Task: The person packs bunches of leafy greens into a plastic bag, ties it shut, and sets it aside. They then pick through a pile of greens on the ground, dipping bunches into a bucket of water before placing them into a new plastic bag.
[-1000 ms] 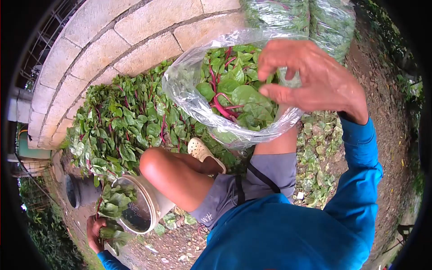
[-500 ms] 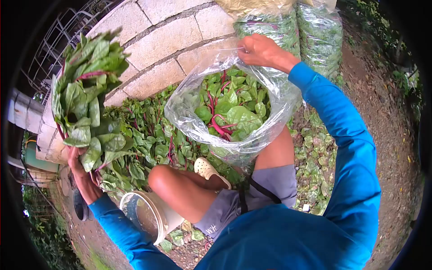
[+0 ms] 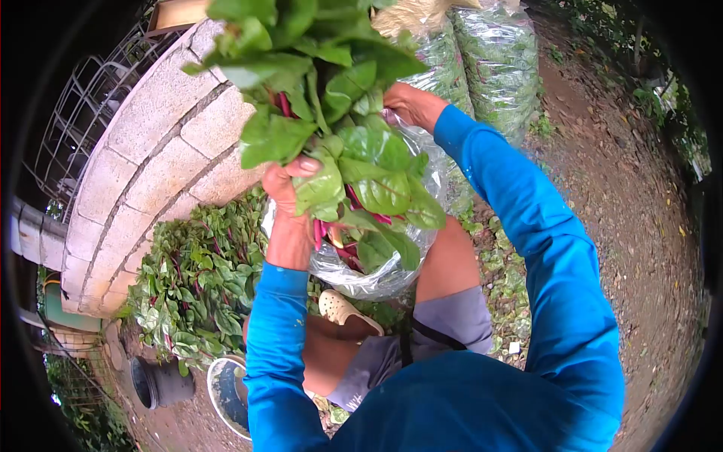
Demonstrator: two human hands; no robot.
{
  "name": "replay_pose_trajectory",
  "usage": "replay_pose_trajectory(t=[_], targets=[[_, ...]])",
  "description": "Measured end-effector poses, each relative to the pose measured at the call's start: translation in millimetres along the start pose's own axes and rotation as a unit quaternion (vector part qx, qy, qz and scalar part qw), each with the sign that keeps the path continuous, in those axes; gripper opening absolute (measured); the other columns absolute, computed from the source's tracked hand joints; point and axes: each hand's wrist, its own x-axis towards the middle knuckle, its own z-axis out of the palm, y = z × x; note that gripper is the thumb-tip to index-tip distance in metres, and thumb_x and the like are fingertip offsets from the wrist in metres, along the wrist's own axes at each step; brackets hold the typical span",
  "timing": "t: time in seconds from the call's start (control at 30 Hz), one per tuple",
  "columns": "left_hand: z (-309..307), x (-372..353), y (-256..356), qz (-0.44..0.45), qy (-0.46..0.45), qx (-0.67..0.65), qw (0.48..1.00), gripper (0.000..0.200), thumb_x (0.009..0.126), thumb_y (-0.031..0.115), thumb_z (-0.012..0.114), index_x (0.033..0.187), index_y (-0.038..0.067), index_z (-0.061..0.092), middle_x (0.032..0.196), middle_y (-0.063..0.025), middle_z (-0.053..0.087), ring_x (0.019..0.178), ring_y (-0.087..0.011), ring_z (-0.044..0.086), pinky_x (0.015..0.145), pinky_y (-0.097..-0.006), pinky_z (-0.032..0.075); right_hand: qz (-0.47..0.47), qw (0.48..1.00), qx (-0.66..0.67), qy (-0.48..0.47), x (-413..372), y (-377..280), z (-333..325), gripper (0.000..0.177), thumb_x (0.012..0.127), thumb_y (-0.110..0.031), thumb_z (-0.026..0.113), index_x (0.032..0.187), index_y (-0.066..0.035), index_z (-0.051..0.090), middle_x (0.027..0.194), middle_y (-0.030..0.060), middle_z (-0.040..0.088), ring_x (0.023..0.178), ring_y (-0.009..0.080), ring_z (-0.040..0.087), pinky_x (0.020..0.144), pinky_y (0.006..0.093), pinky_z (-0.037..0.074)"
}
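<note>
My left hand (image 3: 290, 183) is closed around a big bunch of leafy greens (image 3: 369, 158) with purple-red stems. The bunch is over the mouth of a clear plastic bag (image 3: 339, 275) and hides most of it. At the bag's far side, my right hand (image 3: 410, 104) is closed on the rim, its fingertips partly covered by leaves. On the ground to the left lies a heap of the same greens (image 3: 199, 282).
A block wall (image 3: 158, 143) curves along the left. Filled clear bags (image 3: 497, 68) stand at the back. A white bucket (image 3: 226, 395) and a dark bucket (image 3: 169, 384) are at the lower left. Bare soil (image 3: 602, 188) stretches along the right.
My left hand has brought the bunch of greens from the far left over to the bag. My right hand stays at the bag's rim, and the view has shifted.
</note>
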Motion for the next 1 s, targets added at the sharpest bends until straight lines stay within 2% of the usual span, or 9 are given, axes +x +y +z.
replay_pose_trajectory(t=[0.1,0.47,0.5,0.6,0.73,0.77,0.87,0.93,1.0], targets=[[-22.9,-40.4,-53.2,-0.183,0.037,0.025,0.982,0.011,0.062,0.006,0.057,0.069,0.001,0.063,0.074,-0.012,0.065,0.068,-0.0217,0.062,0.067,-0.0338,0.055,-0.018,0.978,0.205,0.037,-21.8,4.6,-17.5,0.036,0.098,-0.022,0.054,0.129,-0.005,0.055,0.117,0.0092,0.063,0.099,0.0159,0.062,0.076,0.031,0.051],[-18.0,-58.6,-45.6,-0.511,0.132,-0.055,0.848,0.007,0.068,0.014,0.059,0.072,0.008,0.06,0.071,-0.0073,0.06,0.064,-0.0227,0.059,0.067,-0.0378,0.054,0.039,0.993,0.101,0.051,-18.2,-24.2,7.3,0.042,0.104,-0.027,0.043,0.142,-0.01,0.046,0.143,0.0105,0.05,0.126,0.0212,0.052,0.105,0.0377,0.046],[-5.8,-61.4,-39.2,-0.51,0.126,-0.023,0.851,0.013,0.069,0.02,0.061,0.077,0.009,0.061,0.071,-0.0065,0.06,0.062,-0.0216,0.058,0.065,-0.0361,0.053,-0.047,0.99,0.035,-0.13,-12.5,-33.0,7.3,0.036,0.098,-0.032,0.053,0.127,-0.012,0.063,0.14,0.0097,0.051,0.121,0.0229,0.054,0.101,0.0367,0.045],[13.2,-61.7,-31.2,-0.528,0.175,0.031,0.83,0.015,0.071,0.021,0.061,0.08,0.009,0.063,0.073,-0.0065,0.062,0.063,-0.0219,0.06,0.064,-0.0368,0.052,0.151,0.974,-0.164,0.041,33.3,-47.4,28.3,0.036,0.092,-0.033,0.064,0.118,-0.009,0.069,0.125,0.0079,0.063,0.114,0.0154,0.057,0.098,0.0298,0.046],[-6.3,-64.0,-38.6,-0.593,0.128,0.061,0.793,0.02,0.071,0.025,0.061,0.084,0.01,0.063,0.077,-0.0053,0.064,0.065,-0.0212,0.061,0.065,-0.0369,0.053,-0.03,0.972,-0.229,-0.051,47.9,-46.8,19.2,0.033,0.08,-0.041,0.072,0.09,-0.01,0.077,0.09,0.0055,0.066,0.06,0.0123,0.046,0.055,0.0248,0.038],[-7.0,-63.0,-36.3,-0.611,0.119,0.082,0.778,0.022,0.074,0.027,0.061,0.087,0.009,0.064,0.079,-0.0049,0.065,0.067,-0.0204,0.061,0.064,-0.0352,0.053,-0.072,0.952,-0.289,-0.066,41.1,-54.9,20.8,0.037,0.086,-0.045,0.068,0.083,-0.009,0.076,0.073,0.001,0.062,0.068,0.0086,0.048,0.06,0.0243,0.038],[26.1,-50.3,-4.8,-0.628,0.105,0.136,0.759,0.024,0.077,0.031,0.061,0.088,0.009,0.064,0.078,-0.0049,0.065,0.066,-0.0199,0.06,0.063,-0.0338,0.053,-0.067,0.977,-0.083,-0.185,31.4,-44.9,3.2,0.027,0.086,-0.027,0.067,0.102,-0.005,0.067,0.087,0.0042,0.06,0.068,0.0154,0.051,0.057,0.028,0.042],[23.2,-46.8,4.0,-0.632,0.069,0.18,0.75,0.031,0.079,0.036,0.062,0.088,0.006,0.064,0.085,-0.0059,0.068,0.07,-0.0184,0.063,0.065,-0.0347,0.054,0.003,0.969,-0.19,-0.16,24.7,-73.6,19.5,0.031,0.081,-0.032,0.072,0.089,-0.003,0.066,0.08,0.0097,0.06,0.067,0.0215,0.054,0.058,0.0347,0.044],[51.5,-45.9,29.7,-0.413,-0.067,0.532,0.736,0.047,0.08,0.044,0.061,0.098,0.001,0.064,0.091,-0.0153,0.068,0.08,-0.0262,0.066,0.069,-0.0426,0.053,-0.031,0.916,-0.385,-0.107,29.3,-80.2,33.0,0.042,0.085,-0.048,0.069,0.08,-0.007,0.075,0.06,-0.003,0.048,0.053,0.0059,0.037,0.048,0.0259,0.025]])
